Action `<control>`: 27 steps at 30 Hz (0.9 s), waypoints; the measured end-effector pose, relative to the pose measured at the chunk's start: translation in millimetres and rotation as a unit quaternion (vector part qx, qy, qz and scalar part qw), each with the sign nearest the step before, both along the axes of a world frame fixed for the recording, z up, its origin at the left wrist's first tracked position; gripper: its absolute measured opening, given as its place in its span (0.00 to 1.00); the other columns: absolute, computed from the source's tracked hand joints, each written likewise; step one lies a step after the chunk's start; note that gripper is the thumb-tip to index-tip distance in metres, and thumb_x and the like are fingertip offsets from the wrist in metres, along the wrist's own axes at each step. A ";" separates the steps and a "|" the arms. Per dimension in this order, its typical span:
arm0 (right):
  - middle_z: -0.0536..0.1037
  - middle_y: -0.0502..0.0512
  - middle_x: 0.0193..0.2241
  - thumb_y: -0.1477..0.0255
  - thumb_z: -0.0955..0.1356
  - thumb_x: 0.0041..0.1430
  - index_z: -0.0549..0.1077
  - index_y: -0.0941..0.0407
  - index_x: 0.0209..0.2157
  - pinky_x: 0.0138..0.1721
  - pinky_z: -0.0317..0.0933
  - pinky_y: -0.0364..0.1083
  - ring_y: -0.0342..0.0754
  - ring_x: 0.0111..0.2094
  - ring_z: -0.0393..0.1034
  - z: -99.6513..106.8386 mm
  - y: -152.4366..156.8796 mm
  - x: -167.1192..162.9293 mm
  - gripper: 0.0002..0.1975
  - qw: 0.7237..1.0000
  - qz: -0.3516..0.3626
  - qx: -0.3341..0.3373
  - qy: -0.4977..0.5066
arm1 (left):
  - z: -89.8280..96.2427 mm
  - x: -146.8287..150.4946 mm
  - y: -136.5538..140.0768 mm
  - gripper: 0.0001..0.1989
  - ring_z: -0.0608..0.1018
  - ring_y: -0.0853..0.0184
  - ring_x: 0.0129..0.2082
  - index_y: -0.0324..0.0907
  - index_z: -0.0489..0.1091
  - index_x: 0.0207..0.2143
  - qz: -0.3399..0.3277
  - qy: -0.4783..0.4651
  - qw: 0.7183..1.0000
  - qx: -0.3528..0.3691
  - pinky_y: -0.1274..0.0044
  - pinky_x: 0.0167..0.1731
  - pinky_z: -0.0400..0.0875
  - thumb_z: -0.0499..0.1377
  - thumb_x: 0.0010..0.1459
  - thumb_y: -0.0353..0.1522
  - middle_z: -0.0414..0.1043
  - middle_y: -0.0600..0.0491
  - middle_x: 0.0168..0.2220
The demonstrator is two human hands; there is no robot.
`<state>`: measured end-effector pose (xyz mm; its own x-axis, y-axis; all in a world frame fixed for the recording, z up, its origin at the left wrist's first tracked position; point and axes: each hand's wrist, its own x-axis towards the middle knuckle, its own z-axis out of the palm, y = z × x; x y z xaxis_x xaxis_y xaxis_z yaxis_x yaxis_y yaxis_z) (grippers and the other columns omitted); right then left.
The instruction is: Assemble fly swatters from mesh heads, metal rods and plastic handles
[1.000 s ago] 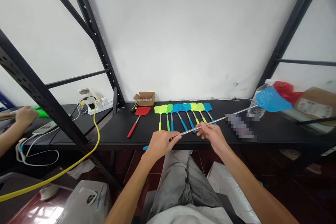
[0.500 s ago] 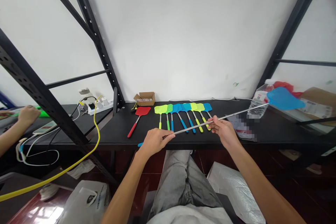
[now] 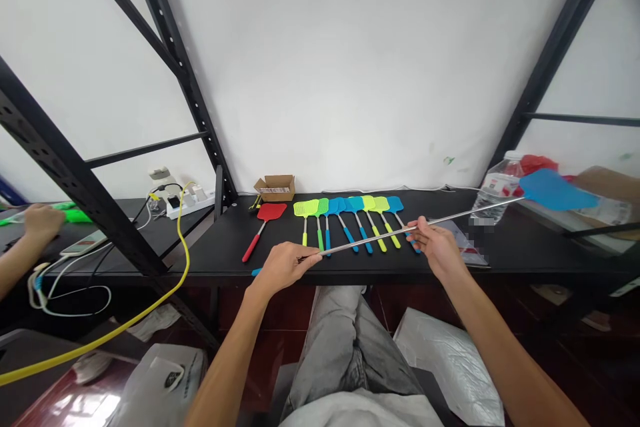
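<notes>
A blue fly swatter (image 3: 557, 191) with a long metal rod is stretched out across the front of the black table (image 3: 210, 227), its head at the right. My left hand (image 3: 285, 267) is closed around its handle end, where a bit of blue grip pokes out. Further along the rod, my right hand (image 3: 434, 245) pinches the metal between its fingers. Behind the rod lie several fly swatters in a row, among them a yellow one (image 3: 305, 209), a green one (image 3: 321, 235) and a blue one (image 3: 395, 203). A red fly swatter (image 3: 271, 212) lies apart at the left.
A small cardboard box (image 3: 276, 188) stands at the back. At the right are a plastic bottle (image 3: 493, 187) and a clear packet (image 3: 467, 247). A yellow cable (image 3: 186, 247) hangs at the left, near a power strip (image 3: 197, 202). Another person's hand (image 3: 44, 221) is at far left.
My hands have moved apart: the left one to the left, the right one to the right. The swatter's head has shifted further right, and its rod looks longer.
</notes>
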<state>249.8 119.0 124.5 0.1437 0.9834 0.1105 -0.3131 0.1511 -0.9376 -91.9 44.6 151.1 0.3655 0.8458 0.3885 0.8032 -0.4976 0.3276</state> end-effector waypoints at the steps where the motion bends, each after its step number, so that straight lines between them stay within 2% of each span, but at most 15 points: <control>1: 0.78 0.58 0.28 0.55 0.76 0.43 0.79 0.58 0.27 0.19 0.60 0.39 0.44 0.25 0.70 0.2 0.3 0.8 0.20 1.000 -0.002 -0.001 0.003 | -0.8 -1.4 0.5 0.22 0.77 0.67 0.29 0.46 0.79 0.42 0.001 -0.004 1.000 -0.003 0.81 0.29 0.61 0.49 0.65 0.47 0.79 0.50 0.31; 10: 0.78 0.56 0.28 0.55 0.76 0.43 0.79 0.58 0.28 0.19 0.60 0.39 0.42 0.24 0.69 1.9 -2.3 -0.9 0.20 1.000 -0.003 0.005 0.014 | 5.0 -4.1 1.2 0.20 0.78 0.66 0.33 0.48 0.78 0.42 0.027 -0.003 1.000 -0.013 0.80 0.33 0.63 0.50 0.64 0.47 0.80 0.53 0.37; 15: 0.80 0.56 0.32 0.56 0.77 0.44 0.78 0.58 0.29 0.20 0.61 0.38 0.41 0.24 0.70 10.4 -4.2 10.8 0.19 0.998 -0.031 0.023 0.044 | 11.5 -18.3 -0.9 0.19 0.77 0.66 0.34 0.48 0.78 0.41 0.055 0.007 0.998 -0.032 0.80 0.33 0.64 0.52 0.62 0.47 0.79 0.54 0.39; 22: 0.81 0.56 0.34 0.58 0.77 0.44 0.78 0.56 0.30 0.22 0.63 0.37 0.43 0.28 0.73 9.9 -0.3 22.5 0.17 0.995 -0.059 0.010 0.076 | 17.1 -38.9 -2.9 0.20 0.75 0.68 0.28 0.49 0.77 0.39 0.093 0.019 0.995 -0.019 0.80 0.32 0.64 0.51 0.62 0.49 0.79 0.56 0.35; 27: 0.81 0.56 0.34 0.58 0.77 0.43 0.77 0.55 0.29 0.23 0.63 0.37 0.42 0.27 0.72 7.3 -1.0 17.1 0.17 0.995 -0.069 0.021 0.075 | 12.9 -38.4 0.0 0.20 0.75 0.68 0.28 0.49 0.77 0.41 0.086 0.005 0.996 -0.018 0.79 0.32 0.65 0.51 0.62 0.49 0.79 0.55 0.39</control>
<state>266.9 118.1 131.7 0.2943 0.9483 0.1189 -0.4226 0.2407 -0.8738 -130.3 44.6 164.0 0.2173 0.9097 0.3538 0.8791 -0.3399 0.3341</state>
